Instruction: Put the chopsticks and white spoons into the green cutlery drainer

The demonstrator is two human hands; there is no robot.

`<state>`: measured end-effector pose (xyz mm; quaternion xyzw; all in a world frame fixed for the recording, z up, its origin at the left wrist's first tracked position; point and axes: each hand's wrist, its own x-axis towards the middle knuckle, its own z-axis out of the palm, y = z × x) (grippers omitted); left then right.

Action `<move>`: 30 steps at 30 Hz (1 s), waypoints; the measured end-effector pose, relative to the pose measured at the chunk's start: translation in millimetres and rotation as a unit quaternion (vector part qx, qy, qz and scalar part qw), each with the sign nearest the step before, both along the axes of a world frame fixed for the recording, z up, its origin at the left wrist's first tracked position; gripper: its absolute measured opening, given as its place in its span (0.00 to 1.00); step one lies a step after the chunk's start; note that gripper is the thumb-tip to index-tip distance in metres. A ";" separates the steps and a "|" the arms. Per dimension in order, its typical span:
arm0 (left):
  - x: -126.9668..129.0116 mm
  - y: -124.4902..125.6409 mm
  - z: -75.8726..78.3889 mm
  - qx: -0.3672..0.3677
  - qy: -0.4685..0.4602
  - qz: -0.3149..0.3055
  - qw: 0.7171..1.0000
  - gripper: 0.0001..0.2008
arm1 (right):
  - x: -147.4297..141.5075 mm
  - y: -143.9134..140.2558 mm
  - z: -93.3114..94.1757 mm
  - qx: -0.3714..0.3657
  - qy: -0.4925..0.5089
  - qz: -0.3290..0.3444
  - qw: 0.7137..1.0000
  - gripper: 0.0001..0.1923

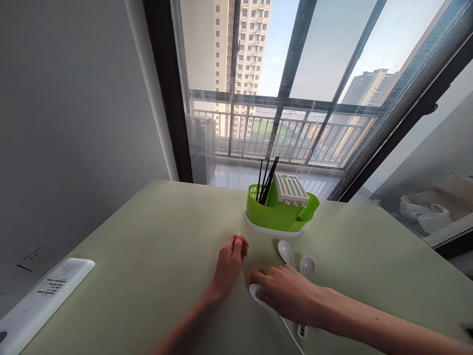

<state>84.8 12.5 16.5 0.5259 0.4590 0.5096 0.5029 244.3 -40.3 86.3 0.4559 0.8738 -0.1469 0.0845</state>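
Several white spoons lie on the pale green table under and around my right hand [283, 291]. Its fingers curl down at the bowl of the nearest white spoon [255, 291], whose thin handle runs toward the table's near side; the fingertips are partly hidden. Just beyond that hand are the bowls of a second spoon [285, 251] and a third spoon [307, 266]. A handle end [302, 331] shows below my wrist. My left hand [231, 259] rests to the left, fingers curled together, nothing visible in it. Beyond both hands stands a green utensil holder [273, 218] with black chopsticks [266, 182].
The holder has a white base and a white slotted rack [291, 189] on top. At the left table edge lies a long white device with printed marks [50, 293]. Past the far edge of the table [155, 231] is a dark-framed glass door [284, 74].
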 end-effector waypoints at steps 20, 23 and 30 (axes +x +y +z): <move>-0.7 -1.8 3.7 0.003 0.015 -0.014 1.000 0.19 | 46.0 39.5 141.0 0.485 0.250 -0.085 0.834 0.13; -1.0 -2.1 3.8 0.003 0.016 -0.015 1.000 0.19 | 48.9 51.9 133.3 0.525 0.217 -0.085 0.818 0.14; -0.5 -1.2 1.3 0.003 0.017 -0.016 1.000 0.19 | 48.5 77.1 104.7 0.560 0.143 -0.045 0.815 0.11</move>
